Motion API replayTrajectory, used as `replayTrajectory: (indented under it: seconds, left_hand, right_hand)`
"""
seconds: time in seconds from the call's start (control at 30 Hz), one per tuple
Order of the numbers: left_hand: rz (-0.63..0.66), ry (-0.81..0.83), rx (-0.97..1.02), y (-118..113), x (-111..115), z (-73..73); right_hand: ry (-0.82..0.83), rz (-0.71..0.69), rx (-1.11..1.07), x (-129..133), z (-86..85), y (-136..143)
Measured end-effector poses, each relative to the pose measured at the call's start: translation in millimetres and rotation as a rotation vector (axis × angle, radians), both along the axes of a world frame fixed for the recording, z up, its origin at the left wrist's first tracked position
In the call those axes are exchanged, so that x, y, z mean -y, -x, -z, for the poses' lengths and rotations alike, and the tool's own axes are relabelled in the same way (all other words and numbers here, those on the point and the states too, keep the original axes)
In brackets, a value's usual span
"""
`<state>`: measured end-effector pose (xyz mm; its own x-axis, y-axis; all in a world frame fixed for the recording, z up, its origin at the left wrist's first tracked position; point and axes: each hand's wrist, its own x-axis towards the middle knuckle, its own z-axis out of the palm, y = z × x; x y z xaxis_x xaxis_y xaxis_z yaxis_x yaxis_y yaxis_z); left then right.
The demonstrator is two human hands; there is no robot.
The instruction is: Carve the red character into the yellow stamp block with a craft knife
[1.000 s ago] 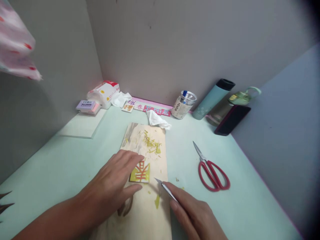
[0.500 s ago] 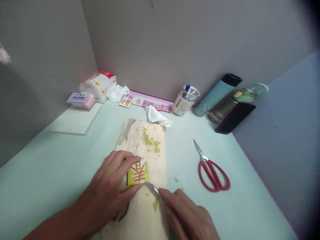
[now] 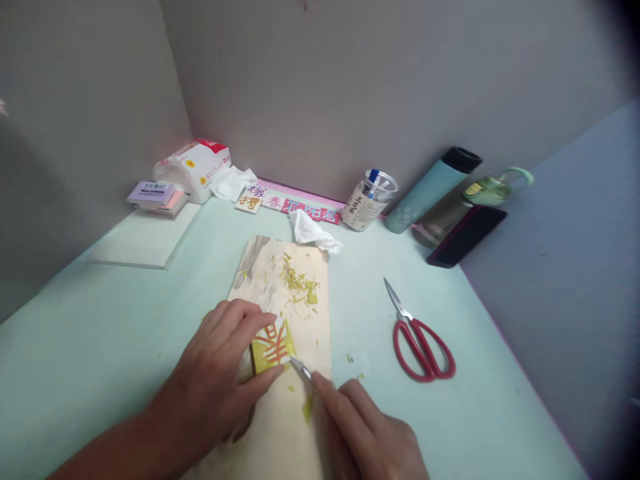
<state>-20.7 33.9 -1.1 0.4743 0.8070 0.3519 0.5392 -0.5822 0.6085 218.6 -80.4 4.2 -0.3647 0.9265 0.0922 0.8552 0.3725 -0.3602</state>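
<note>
A yellow-green carving block [image 3: 271, 347] with a red character on its face lies on a worn wooden board [image 3: 315, 333]. My left hand [image 3: 227, 363] grips it from the left, thumb along the near edge and fingers at the far edge. In my right hand [image 3: 367, 427] is a slim metal carving knife [image 3: 302, 369], held like a pen. Its blade tip meets the block's lower right corner. Most of the handle is hidden by my fingers. Yellow-green shavings [image 3: 300, 283] are scattered on the board beyond the block.
Red-handled scissors [image 3: 423, 347] lie open at the right. Along the back stand a tissue pack [image 3: 195, 170], small lettered blocks [image 3: 310, 211], a clear jar [image 3: 367, 203], a blue bottle [image 3: 433, 190], a green bottle [image 3: 445, 220] and a phone [image 3: 467, 237]. A crumpled tissue [image 3: 313, 233] touches the board's far end.
The whole view has shifted slightly. My right hand has tilted and moved a little closer to the block, with the knife tip still at its corner. My left hand keeps its hold.
</note>
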Motion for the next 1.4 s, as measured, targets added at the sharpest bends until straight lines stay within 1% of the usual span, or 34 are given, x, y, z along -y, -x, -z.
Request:
replayTrajectory:
  seconds: [0.17, 0.33, 0.4, 0.67, 0.8, 0.9, 1.03, 1.2, 1.4]
  left_hand:
    - [0.006, -0.023, -0.01, -1, 0, 0.8]
    - [-0.007, -0.041, -0.006, -2, 0, 2.3]
    - [-0.007, -0.033, -0.003, -2, 0, 2.6]
    - [-0.018, -0.016, 0.0, -1, 0, 2.3]
    - [-0.008, -0.003, -0.004, -2, -1, 1.8]
    - [-0.008, -0.002, -0.003, -2, -1, 1.9]
    - [-0.007, -0.004, 0.004, -1, -1, 2.0]
    - [-0.011, -0.01, 0.001, -2, -1, 2.0]
    - [-0.004, 0.007, -0.009, -1, -1, 2.2]
  right_hand:
    - [-0.06, -0.015, 0.11, -1, 2.4, 1]
    - [-0.12, -0.029, 0.051, -6, -4.9, 4]
    - [-0.144, -0.034, 0.067, -7, -6.7, 4]
    - [-0.248, -0.076, 0.196, -4, 3.0, 4]
    - [-0.241, -0.07, 0.18, -9, 1.7, 7]
    - [-0.212, -0.038, 0.122, -11, -0.7, 8]
    - [-0.177, -0.013, 0.049, -10, -2.4, 6]
    - [-0.146, -0.005, 0.03, -8, -1.9, 2]
    - [-0.185, -0.009, 0.01, -11, -6.1, 6]
